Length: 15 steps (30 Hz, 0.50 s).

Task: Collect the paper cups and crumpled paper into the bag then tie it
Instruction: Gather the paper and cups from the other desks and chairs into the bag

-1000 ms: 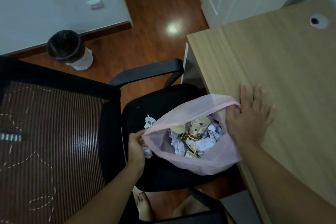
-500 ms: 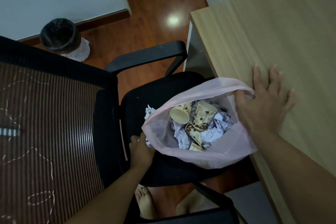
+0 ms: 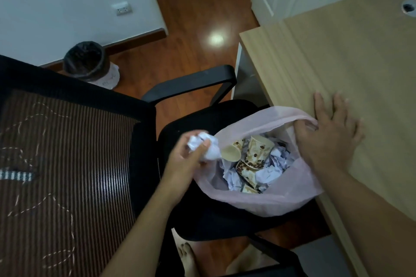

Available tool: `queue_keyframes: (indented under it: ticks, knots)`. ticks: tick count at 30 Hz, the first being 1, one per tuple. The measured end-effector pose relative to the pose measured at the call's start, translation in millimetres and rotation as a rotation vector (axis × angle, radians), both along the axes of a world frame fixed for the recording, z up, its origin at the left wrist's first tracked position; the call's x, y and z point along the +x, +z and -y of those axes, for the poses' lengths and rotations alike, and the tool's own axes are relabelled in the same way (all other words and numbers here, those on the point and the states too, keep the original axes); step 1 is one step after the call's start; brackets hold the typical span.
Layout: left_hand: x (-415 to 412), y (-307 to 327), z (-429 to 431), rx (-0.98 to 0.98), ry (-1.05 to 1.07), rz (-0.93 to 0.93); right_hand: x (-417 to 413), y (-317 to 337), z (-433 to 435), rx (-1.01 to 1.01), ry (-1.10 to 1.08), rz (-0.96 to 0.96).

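Observation:
A pale pink plastic bag [image 3: 258,202] sits open on the black chair seat [image 3: 193,123], against the desk edge. Inside lie paper cups [image 3: 256,153] printed with brown beans and several balls of crumpled paper [image 3: 272,173]. My left hand [image 3: 186,162] grips one white crumpled paper ball [image 3: 209,148] just above the bag's left rim. My right hand [image 3: 326,137] pinches the bag's right rim with its thumb, while its fingers lie spread flat on the desk top.
The wooden desk [image 3: 351,69] fills the right side. The chair's mesh backrest [image 3: 63,164] and armrest [image 3: 191,83] stand to the left and behind the bag. A bin with a black liner [image 3: 86,63] stands on the wood floor by the wall. Bare feet [image 3: 189,258] show below.
My left hand let go of the bag's left rim, picked the crumpled paper ball off the seat and lifted it to the bag's opening. My right hand kept its hold.

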State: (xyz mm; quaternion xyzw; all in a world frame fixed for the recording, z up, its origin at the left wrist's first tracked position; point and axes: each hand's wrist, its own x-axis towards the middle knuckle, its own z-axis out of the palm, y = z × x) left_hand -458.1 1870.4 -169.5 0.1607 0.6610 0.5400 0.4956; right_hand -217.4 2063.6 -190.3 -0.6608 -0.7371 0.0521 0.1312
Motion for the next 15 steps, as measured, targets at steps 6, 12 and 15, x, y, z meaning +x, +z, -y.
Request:
queue_keyframes:
  ticks: [6,12,15]
  knots:
    - [36,-52,13,-0.137,-0.417,-0.264,-3,0,-1,-0.012,-0.010,-0.027]
    - [49,-70,4,-0.293,-0.572,-0.242,1,-3,-1,-0.003,-0.001,-0.013]
    - [43,-69,-5,-0.319,-0.572,-0.267,0,-3,-2,0.006,-0.008,-0.020]
